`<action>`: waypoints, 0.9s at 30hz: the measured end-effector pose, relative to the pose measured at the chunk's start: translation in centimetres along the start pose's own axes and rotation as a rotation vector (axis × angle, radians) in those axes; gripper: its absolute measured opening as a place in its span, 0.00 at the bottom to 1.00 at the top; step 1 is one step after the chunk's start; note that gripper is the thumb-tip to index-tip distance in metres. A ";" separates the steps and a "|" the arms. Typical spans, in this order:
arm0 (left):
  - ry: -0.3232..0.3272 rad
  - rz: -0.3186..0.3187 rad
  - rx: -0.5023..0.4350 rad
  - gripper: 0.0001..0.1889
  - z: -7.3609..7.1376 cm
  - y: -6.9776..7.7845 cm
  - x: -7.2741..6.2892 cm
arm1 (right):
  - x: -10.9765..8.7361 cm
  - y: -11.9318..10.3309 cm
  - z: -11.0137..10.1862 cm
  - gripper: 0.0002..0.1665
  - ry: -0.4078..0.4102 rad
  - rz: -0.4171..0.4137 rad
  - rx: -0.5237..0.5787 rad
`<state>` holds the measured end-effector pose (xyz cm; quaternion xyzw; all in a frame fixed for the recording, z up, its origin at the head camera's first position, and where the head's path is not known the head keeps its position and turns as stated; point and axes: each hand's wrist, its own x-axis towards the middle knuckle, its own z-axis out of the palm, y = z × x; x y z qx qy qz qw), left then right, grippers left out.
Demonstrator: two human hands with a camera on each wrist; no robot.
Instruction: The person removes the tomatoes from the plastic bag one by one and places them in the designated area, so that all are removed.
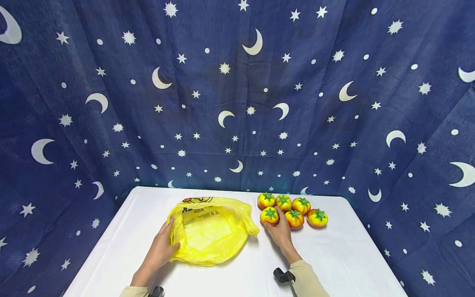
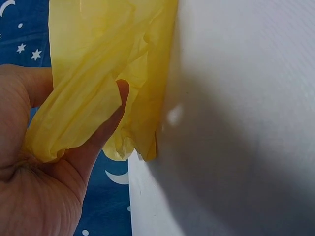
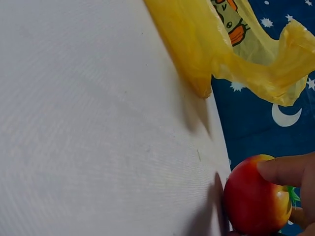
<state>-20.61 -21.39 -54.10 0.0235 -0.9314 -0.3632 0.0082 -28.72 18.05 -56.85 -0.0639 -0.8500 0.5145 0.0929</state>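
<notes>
A yellow plastic bag point(image 1: 208, 231) lies on the left half of the table with its mouth spread open. My left hand point(image 1: 162, 243) holds it by the left edge; in the left wrist view a fold of the bag point(image 2: 88, 108) runs between thumb and fingers. To the right sit several red-and-yellow tomatoes with green leafy tops. My right hand point(image 1: 280, 232) grips the front-left tomato point(image 1: 269, 214), thumb on its near side and fingers on its right. The right wrist view shows this tomato's red side point(image 3: 253, 196) near the white surface, thumb pressed against it.
More tomatoes stand close behind and beside the held one, with one tomato point(image 1: 317, 218) at the far right. White cloth covers the table point(image 1: 352, 255). A dark blue curtain point(image 1: 237, 136) with moons and stars hangs behind the table.
</notes>
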 end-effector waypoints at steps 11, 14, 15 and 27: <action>0.031 0.024 0.008 0.49 0.2 -0.2 0.0 | 0.0 -0.2 -0.3 0.48 -0.020 0.009 0.004; 0.035 0.037 0.002 0.49 0.1 -0.2 0.1 | 0.0 -0.5 -0.5 0.48 -0.031 0.017 0.033; 0.034 0.040 0.000 0.49 0.0 -0.2 0.1 | 0.0 -0.6 -0.6 0.47 -0.031 0.015 0.038; 0.068 0.071 -0.025 0.45 -0.8 -0.5 -0.2 | -1.2 -2.9 -1.8 0.41 0.018 -0.100 0.075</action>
